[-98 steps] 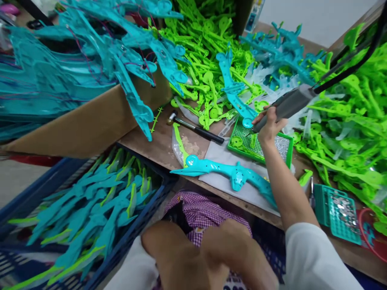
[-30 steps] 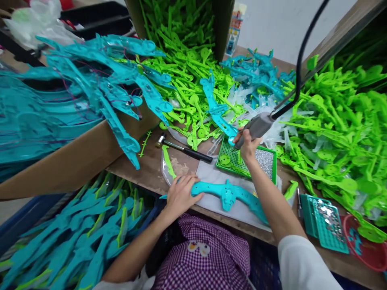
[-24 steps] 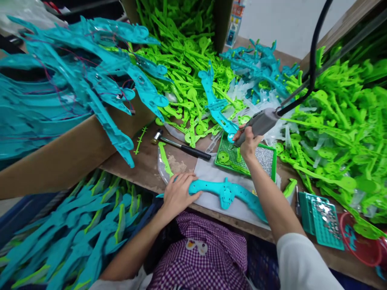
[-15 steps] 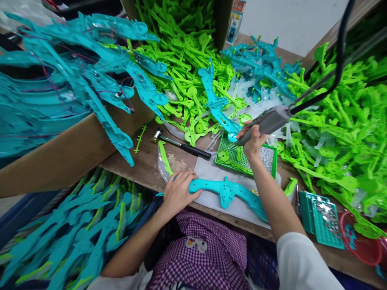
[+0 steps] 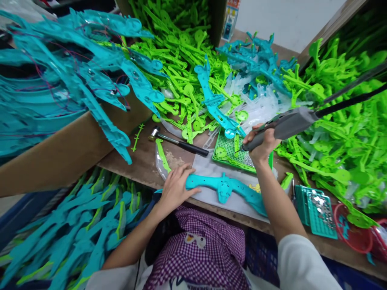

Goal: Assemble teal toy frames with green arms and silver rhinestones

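Observation:
My left hand (image 5: 177, 188) holds the left end of a long blue plastic part (image 5: 208, 182), with the thumb along the near edge and the fingers over the top. The part lies across a white cloth (image 5: 202, 164) at the table's front, and its left tip is partly under the hand. My right hand (image 5: 263, 148) grips a grey electric screwdriver (image 5: 294, 123), whose bit points down to the left over a green mesh tray (image 5: 225, 141). Small silver screws and some lime green parts lie in that tray. My right forearm hides some of the tray's right side.
A hammer (image 5: 181, 144) lies left of the tray. Lime green parts (image 5: 329, 157) are heaped behind and to the right, and blue parts (image 5: 75, 72) with wires at the left. Teal trays (image 5: 322, 215) and a red basket (image 5: 352, 229) stand at the right. The screwdriver's cable (image 5: 353, 100) runs off right.
My right hand has moved a little right and down with the screwdriver, and its cable now runs lower. My left hand stays on the blue part. The whole view has shifted slightly.

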A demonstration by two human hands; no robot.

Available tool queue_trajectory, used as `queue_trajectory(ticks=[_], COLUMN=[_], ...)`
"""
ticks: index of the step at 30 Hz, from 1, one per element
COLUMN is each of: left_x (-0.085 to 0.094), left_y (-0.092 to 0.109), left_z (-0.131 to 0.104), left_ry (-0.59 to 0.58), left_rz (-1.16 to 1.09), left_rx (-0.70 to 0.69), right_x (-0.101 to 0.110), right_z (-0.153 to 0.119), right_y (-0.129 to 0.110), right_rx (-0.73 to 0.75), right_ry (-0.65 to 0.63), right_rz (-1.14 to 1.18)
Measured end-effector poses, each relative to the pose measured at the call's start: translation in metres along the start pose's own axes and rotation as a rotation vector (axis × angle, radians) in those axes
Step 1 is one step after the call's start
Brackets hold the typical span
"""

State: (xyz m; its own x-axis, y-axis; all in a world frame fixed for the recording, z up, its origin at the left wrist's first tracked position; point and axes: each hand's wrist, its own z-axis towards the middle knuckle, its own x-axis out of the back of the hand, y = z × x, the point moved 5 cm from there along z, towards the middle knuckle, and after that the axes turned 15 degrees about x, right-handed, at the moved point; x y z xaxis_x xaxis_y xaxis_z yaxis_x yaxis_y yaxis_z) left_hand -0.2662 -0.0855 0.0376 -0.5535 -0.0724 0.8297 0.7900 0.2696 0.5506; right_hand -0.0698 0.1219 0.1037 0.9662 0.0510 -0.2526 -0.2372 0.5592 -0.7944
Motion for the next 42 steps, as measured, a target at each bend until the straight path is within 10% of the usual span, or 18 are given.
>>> queue_trajectory(ticks=[5, 10, 15, 19, 25, 31, 42], left_x=[0.014, -0.02, -0.048, -0.036, 0.006, 0.003, -0.003], left_y=[0.055, 0.114, 0.115, 0.1, 0.069, 0.018, 0.01], left_z=[0.043, 0.11, 0.145, 0.157, 0.121, 0.059, 0.033], left_ry=[0.097, -0.011, -0.051, 0.004, -0.11, -0.418, -0.363], left_rz=[-0.078, 0.04, 0.102, 0.137, 0.082, 0.139, 0.135], left_rx=[-0.199, -0.37, -0.366, -0.283, -0.272, -0.186, -0.194], right_x=[-0.003, -0.007, -0.007, -0.011, -0.02, -0.019, -0.022], right_z=[0.0, -0.001, 0.007, 0.013, 0.007, 0.003, -0.001], right_y=[-0.005, -0.01, -0.008, 0.009, 0.041, 0.054, 0.063], right_rx=[0.008, 0.012, 0.026, 0.027, -0.023, -0.038, -0.029], right_ry=[-0.038, -0.013, 0.03, 0.027, -0.085, -0.068, -0.093], right_rz=[-0.027, 0.012, -0.016, -0.06, -0.034, 0.05, 0.003])
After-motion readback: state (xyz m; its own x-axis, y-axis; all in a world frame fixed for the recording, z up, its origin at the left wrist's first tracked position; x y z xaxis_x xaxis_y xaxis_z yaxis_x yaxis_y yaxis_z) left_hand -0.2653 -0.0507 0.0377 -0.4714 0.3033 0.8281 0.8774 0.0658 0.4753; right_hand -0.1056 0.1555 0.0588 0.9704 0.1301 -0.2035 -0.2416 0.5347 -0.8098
